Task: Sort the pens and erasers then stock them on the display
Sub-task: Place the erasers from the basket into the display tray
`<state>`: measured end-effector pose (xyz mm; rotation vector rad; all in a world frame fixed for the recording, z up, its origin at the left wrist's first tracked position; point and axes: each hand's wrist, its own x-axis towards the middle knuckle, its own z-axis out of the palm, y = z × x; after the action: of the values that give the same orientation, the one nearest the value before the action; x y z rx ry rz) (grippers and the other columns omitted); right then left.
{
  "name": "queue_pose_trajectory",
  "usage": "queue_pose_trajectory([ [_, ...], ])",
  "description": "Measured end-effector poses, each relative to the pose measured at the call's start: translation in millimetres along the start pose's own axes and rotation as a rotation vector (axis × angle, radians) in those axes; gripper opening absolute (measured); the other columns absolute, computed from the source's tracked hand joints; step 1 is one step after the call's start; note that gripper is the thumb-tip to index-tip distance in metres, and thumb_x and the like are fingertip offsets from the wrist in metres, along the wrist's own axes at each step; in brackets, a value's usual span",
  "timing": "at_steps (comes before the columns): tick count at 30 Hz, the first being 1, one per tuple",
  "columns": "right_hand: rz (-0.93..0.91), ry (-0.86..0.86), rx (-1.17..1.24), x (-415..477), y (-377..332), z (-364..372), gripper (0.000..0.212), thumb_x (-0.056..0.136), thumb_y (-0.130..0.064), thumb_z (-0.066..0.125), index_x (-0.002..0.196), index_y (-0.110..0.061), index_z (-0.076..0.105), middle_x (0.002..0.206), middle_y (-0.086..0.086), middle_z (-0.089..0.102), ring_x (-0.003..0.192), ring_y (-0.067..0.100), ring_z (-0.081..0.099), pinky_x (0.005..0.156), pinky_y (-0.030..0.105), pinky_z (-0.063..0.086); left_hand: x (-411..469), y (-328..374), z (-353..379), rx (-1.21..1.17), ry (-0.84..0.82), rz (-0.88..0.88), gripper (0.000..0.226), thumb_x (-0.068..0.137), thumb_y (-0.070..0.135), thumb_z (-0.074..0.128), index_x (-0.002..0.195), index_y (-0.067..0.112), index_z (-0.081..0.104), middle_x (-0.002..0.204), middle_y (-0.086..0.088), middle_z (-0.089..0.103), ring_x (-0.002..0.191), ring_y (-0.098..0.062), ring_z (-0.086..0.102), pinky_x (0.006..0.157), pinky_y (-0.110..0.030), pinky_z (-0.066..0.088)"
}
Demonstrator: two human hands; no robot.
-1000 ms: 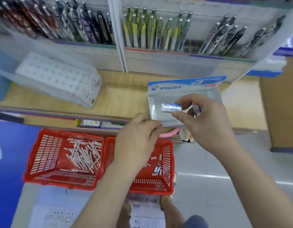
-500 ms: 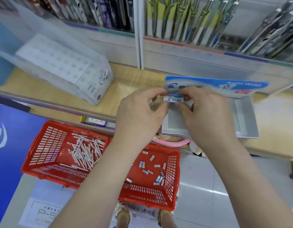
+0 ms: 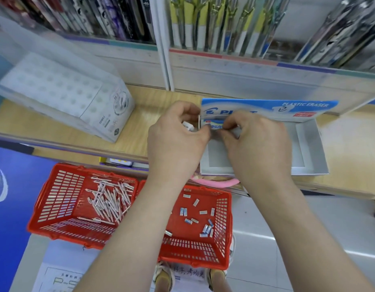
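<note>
Eraser | now at display box back-left corner | left hand joined right hand, fingers pinching it

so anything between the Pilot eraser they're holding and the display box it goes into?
Nothing visible. The left hand and right hand both pinch the eraser at the back left corner of the open display box. The box floor that shows is bare; the hands hide the part beneath them.
</note>
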<state>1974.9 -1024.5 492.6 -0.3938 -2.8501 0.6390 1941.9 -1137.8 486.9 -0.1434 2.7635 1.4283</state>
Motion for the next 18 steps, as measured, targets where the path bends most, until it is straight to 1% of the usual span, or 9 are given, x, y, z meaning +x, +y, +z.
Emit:
queue_pose_trajectory([
  [5, 0.075, 0.001, 0.007, 0.3, -3.4, -1.8, 0.019, 0.082, -0.039, 0.07, 0.084, -0.02, 0.065, 0.079, 0.0, 0.069, 0.068, 0.021, 0.051, 0.058, 0.028, 0.034, -2.6, 1.2, 1.4, -0.006, 0.014, -0.015, 0.024, 0.069, 0.029, 0.074, 0.091, 0.033, 0.064, 0.085, 0.019, 0.069, 0.085, 0.005, 0.063, 0.079, -0.024, 0.05],
  [8, 0.073, -0.017, 0.071, 1.2, -2.7, -6.1, 0.023, 0.08, -0.044, 0.07, 0.082, -0.022, 0.063, 0.08, -0.006, 0.067, 0.073, 0.016, 0.057, 0.06, 0.029, 0.043, -6.8, 2.3, 1.6, -0.003, 0.025, -0.003, 0.028, 0.072, 0.031, 0.073, 0.099, 0.032, 0.063, 0.09, 0.02, 0.07, 0.089, 0.004, 0.063, 0.081, -0.022, 0.048],
  [9, 0.068, -0.03, 0.124, 1.9, -0.8, -8.7, 0.021, 0.08, -0.043, 0.071, 0.081, -0.023, 0.064, 0.078, -0.009, 0.066, 0.072, 0.011, 0.058, 0.062, 0.026, 0.045, -8.1, 2.4, 0.5, -0.023, 0.02, -0.002, 0.029, 0.074, 0.031, 0.072, 0.101, 0.032, 0.062, 0.092, 0.019, 0.07, 0.09, 0.004, 0.062, 0.082, -0.022, 0.048],
  [11, 0.068, -0.059, 0.266, 3.3, 5.8, -15.1, 0.011, 0.082, -0.035, 0.07, 0.08, -0.025, 0.065, 0.074, -0.014, 0.065, 0.07, 0.003, 0.056, 0.061, 0.009, 0.04, -10.0, 2.0, -4.6, -0.092, 0.006, -0.004, 0.029, 0.079, 0.031, 0.07, 0.106, 0.03, 0.059, 0.095, 0.018, 0.069, 0.092, 0.005, 0.061, 0.085, -0.021, 0.047],
  [12, 0.08, -0.078, 0.331, 3.1, 9.9, -18.8, 0.008, 0.083, -0.03, 0.07, 0.079, -0.026, 0.065, 0.072, -0.017, 0.064, 0.07, -0.002, 0.057, 0.06, 0.006, 0.039, -11.5, 1.8, -8.4, -0.125, -0.004, -0.002, 0.028, 0.082, 0.028, 0.067, 0.109, 0.029, 0.057, 0.098, 0.018, 0.067, 0.094, 0.004, 0.06, 0.086, -0.021, 0.047],
  [14, 0.111, -0.129, 0.425, 1.1, 18.3, -25.0, 0.007, 0.084, -0.025, 0.069, 0.077, -0.025, 0.066, 0.066, -0.021, 0.061, 0.064, -0.01, 0.056, 0.058, 0.005, 0.038, -16.1, 0.2, -16.9, -0.17, -0.034, 0.007, 0.028, 0.088, 0.017, 0.059, 0.114, 0.029, 0.054, 0.105, 0.018, 0.061, 0.098, 0.003, 0.056, 0.089, -0.02, 0.044],
  [16, 0.125, -0.206, 0.458, -1.1, 22.7, -29.8, 0.007, 0.083, -0.023, 0.07, 0.078, -0.028, 0.067, 0.067, -0.024, 0.062, 0.063, -0.011, 0.056, 0.058, 0.005, 0.041, -23.3, -1.4, -24.7, -0.23, -0.09, 0.016, 0.038, 0.09, 0.004, 0.05, 0.117, 0.03, 0.051, 0.111, 0.018, 0.057, 0.101, 0.0, 0.055, 0.091, -0.021, 0.043],
  [18, 0.117, -0.28, 0.405, -2.8, 22.8, -31.3, 0.008, 0.083, -0.024, 0.071, 0.08, -0.031, 0.066, 0.074, -0.02, 0.065, 0.069, -0.009, 0.057, 0.058, 0.003, 0.041, -31.9, 0.0, -30.3, -0.322, -0.15, 0.025, 0.047, 0.089, -0.006, 0.047, 0.118, 0.031, 0.05, 0.113, 0.013, 0.055, 0.093, -0.003, 0.06, 0.086, -0.024, 0.049],
])
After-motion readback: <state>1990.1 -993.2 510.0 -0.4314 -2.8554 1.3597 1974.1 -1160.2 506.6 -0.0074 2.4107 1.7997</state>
